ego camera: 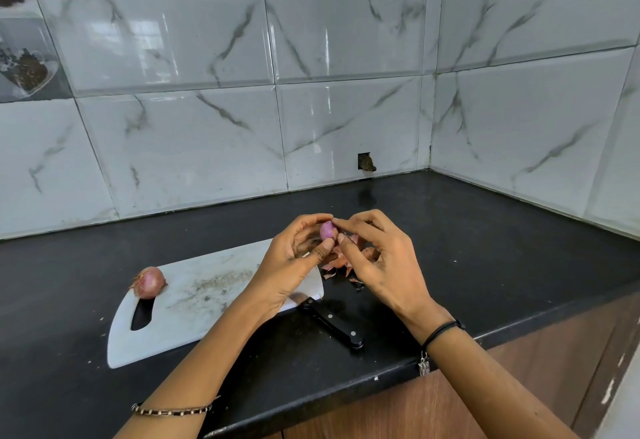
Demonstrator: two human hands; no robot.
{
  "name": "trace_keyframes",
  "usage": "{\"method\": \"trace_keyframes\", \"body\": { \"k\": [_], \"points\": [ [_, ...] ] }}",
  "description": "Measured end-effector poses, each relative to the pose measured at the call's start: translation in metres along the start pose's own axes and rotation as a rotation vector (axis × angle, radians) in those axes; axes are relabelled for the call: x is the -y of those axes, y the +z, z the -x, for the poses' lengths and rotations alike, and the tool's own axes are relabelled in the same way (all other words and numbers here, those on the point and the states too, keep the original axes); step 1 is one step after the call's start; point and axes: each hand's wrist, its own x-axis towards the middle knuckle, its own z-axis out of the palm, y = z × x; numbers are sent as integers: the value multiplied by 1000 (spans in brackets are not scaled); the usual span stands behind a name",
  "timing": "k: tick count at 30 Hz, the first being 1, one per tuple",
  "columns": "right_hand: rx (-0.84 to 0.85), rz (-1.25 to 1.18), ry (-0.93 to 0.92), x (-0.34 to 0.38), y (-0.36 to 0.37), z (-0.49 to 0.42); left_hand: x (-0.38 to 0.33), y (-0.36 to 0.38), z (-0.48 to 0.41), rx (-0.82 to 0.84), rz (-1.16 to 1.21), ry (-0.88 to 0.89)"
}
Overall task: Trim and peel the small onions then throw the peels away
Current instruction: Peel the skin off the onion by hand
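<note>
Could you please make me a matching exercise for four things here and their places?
1. peeled onion
2. unpeeled onion
3. knife
4. peels

A. loose on the counter, right of the cutting board
B. between left hand and right hand
C. on the cutting board's left end
D. handle on counter, blade end at the cutting board

Pairs: 1-B, 2-C, 3-D, 4-A

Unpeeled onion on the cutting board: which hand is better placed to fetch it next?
Left, probably. The unpeeled onion lies at the cutting board's left end, on the left hand's side; the right hand would cross over.
</note>
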Motion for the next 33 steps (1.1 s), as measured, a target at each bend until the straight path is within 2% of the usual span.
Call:
{"method": "trace_keyframes", "body": {
  "k": [11, 20, 26, 33],
  "points": [
    [-25, 2, -22, -3, 1, -2, -4, -3, 1, -61, -61, 67],
    [78, -32, 55, -4, 0, 0, -1, -8, 2, -20, -106, 60],
    [102, 36, 128, -1, 2, 0, -2, -5, 1, -7, -113, 50],
    [117, 88, 167, 4, 1, -1, -3, -1, 3, -1, -82, -42]
  ]
}}
